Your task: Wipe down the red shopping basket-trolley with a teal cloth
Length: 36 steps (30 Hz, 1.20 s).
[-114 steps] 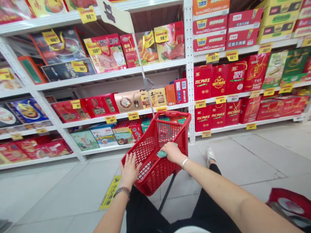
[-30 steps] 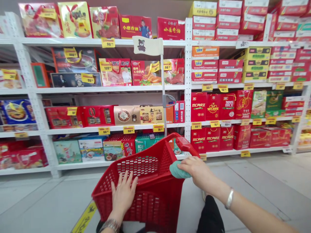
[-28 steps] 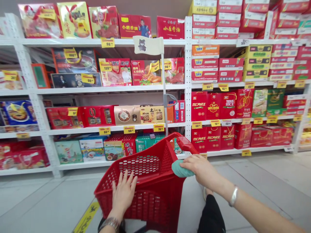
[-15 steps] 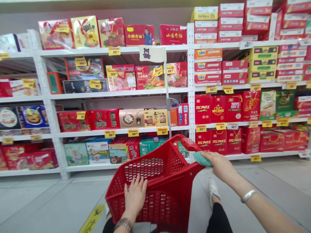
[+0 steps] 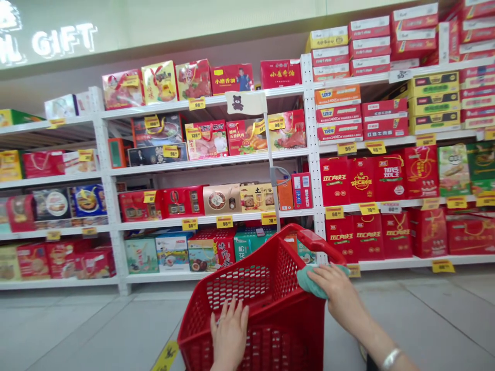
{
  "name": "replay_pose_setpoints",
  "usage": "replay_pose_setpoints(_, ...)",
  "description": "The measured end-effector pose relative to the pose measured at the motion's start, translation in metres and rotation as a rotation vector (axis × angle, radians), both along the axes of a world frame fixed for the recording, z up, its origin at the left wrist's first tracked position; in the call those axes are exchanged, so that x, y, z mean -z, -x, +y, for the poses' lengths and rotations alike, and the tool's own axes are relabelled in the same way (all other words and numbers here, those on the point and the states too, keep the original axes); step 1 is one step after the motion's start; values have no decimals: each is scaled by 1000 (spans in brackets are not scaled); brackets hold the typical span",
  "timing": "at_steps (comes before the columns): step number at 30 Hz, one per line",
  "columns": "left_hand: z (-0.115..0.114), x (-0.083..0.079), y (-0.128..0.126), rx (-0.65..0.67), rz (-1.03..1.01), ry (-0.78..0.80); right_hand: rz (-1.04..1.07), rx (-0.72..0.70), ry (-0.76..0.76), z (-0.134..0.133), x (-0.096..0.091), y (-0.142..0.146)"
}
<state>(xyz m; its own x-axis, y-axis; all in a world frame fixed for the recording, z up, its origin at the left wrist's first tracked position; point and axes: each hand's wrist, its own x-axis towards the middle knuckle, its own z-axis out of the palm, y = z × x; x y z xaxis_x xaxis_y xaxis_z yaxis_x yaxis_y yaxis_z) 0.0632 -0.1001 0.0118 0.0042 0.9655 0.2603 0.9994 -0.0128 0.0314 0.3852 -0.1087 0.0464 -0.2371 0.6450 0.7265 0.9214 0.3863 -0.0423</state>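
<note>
A red plastic shopping cart [image 5: 294, 324] with lattice walls stands right in front of me. My left hand [image 5: 230, 330] lies on its near rim, fingers stretched out over the edge and a ring on one of them. A green cloth [image 5: 312, 282] is in my right hand [image 5: 335, 288], which presses it onto the rim corner just below the cart's handle [image 5: 320, 245]. From the cart rises a thin pole [image 5: 270, 154] carrying a small cream flag [image 5: 246, 103] with a bear on it. Inside the basket I see no goods.
White store shelves [image 5: 216, 165] full of boxed gift packs run across the back, with yellow price tags along their edges. To the right are stacks of red boxes [image 5: 369, 46]. A yellow floor sticker [image 5: 167, 355] lies left of the cart on grey tiles.
My right hand has moved with the cloth from the handle's lower end onto the rim corner. The view has tilted up and turned left, and a lit sign now shows.
</note>
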Motion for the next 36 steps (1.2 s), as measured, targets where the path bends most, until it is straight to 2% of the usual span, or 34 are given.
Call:
replay_pose_setpoints(4, -1, 10, 0, -20, 20, -1, 13, -133, 90, -2, 17, 49)
replay_pose_setpoints(7, -9, 12, -6, -50, 5, 24, -31, -285, 132, -5, 36, 88)
replay_pose_setpoints(10, -17, 9, -6, 10, -26, 88, -107, -435, 80, -7, 55, 124)
replay_pose_setpoints(13, -17, -1, 9, 20, -41, 49, -103, -458, -6, -7, 69, 144)
replay_pose_setpoints(16, -13, -16, 35, -56, 40, -50, -63, -387, 6, -9, 67, 141)
replay_pose_setpoints(18, -12, -24, 49, -78, 85, 55, -63, -355, 52, -14, 57, 126)
replay_pose_setpoints(20, -16, -30, 55, -33, 91, 207, -76, -323, 107, -21, 42, 102)
replay_pose_setpoints(25, -26, -30, 39, -30, 11, 305, -105, -151, 221, -33, 3, 38)
replay_pose_setpoints(29, -29, -22, 19, -78, -60, 126, -130, -40, 268, -36, -17, 11)
replay_pose_setpoints(32, -32, -19, 5, -90, -156, 82, -124, -30, 238, -40, -22, 22)
replay_pose_setpoints(36, -36, -19, -9, -82, -247, 21, -116, -173, 148, -47, -6, 77)
